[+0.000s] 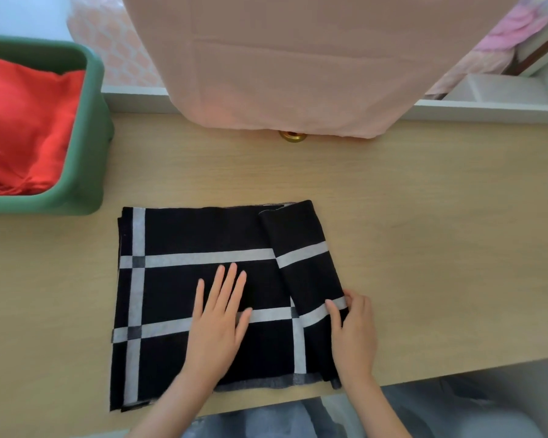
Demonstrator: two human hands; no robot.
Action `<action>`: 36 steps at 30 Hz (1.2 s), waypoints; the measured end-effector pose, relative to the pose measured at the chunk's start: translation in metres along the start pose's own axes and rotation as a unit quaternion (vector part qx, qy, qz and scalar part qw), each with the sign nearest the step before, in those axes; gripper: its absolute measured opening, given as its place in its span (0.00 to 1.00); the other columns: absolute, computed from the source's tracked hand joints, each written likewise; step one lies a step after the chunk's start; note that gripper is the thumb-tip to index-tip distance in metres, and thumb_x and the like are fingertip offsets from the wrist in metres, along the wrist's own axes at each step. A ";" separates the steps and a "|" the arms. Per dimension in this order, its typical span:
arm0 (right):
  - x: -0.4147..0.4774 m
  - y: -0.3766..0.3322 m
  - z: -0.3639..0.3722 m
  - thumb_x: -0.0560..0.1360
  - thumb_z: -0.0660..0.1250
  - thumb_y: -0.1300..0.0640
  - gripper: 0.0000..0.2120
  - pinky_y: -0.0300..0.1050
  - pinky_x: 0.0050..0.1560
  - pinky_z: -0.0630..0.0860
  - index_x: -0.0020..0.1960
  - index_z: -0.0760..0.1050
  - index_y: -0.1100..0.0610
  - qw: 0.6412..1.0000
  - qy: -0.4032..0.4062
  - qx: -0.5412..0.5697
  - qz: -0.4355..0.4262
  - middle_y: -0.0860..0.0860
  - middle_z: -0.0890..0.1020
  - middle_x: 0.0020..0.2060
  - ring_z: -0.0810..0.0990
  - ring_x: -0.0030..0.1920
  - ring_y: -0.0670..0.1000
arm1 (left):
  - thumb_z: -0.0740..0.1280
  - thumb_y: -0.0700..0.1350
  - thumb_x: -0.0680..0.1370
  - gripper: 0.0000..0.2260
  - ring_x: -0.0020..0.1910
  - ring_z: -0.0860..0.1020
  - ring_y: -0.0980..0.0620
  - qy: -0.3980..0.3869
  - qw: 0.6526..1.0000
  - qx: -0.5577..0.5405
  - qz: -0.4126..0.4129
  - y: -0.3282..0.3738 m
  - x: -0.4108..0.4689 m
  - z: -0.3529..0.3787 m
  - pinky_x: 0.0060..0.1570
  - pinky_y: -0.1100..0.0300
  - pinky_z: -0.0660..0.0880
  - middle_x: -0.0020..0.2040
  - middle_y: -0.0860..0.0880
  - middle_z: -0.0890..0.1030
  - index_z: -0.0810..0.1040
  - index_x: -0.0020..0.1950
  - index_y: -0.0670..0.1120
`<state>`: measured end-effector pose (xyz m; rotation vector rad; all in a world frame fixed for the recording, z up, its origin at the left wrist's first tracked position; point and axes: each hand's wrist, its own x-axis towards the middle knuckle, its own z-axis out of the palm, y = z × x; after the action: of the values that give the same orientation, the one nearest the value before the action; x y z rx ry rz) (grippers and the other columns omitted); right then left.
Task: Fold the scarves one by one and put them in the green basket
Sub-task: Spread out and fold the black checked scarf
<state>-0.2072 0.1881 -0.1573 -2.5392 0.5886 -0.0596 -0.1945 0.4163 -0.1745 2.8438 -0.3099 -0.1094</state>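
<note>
Only half folded: scarf (pixel 203 235) may be skewed.
Flap (pixel 301 248) is pinched by right hand (pixel 355 333); layers could be dragged once flat left hand (pixel 217 317) is lifted.

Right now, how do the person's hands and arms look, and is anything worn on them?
The left hand and the right hand are bare: no gloves, rings or watch show. The forearms are bare too, with no sleeve in view down to the picture's lower edge. The nails look plain, without coloured polish.
</note>
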 end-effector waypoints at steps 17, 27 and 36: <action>0.061 -0.091 0.028 0.73 0.64 0.38 0.28 0.42 0.54 0.73 0.64 0.71 0.57 0.988 -0.044 -0.051 -0.140 0.52 0.74 0.59 0.74 0.57 0.49 | 0.49 0.47 0.82 0.24 0.78 0.53 0.45 -0.016 0.999 0.003 -0.047 0.039 0.042 0.016 0.73 0.42 0.56 0.78 0.42 0.56 0.58 0.77 0.40; 0.127 -0.024 -0.026 0.79 0.63 0.56 0.05 0.48 0.44 0.76 0.53 0.75 0.55 0.986 -0.079 0.128 0.071 0.48 0.81 0.43 0.81 0.46 0.52 | 0.49 0.49 0.81 0.25 0.78 0.51 0.49 -0.002 0.999 -0.004 -0.042 0.041 0.041 0.018 0.74 0.44 0.53 0.79 0.46 0.54 0.55 0.78 0.44; 0.146 -0.010 -0.041 0.74 0.71 0.55 0.16 0.36 0.45 0.75 0.60 0.73 0.54 0.894 -0.197 0.362 0.177 0.48 0.81 0.49 0.80 0.50 0.45 | 0.50 0.49 0.81 0.25 0.78 0.51 0.49 -0.008 1.000 -0.001 -0.030 0.041 0.042 0.020 0.75 0.44 0.53 0.79 0.47 0.54 0.55 0.78 0.44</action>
<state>-0.0779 0.1145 -0.1277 -1.6294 0.6913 0.3056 -0.1639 0.3629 -0.1839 2.8518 -0.2289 -0.1449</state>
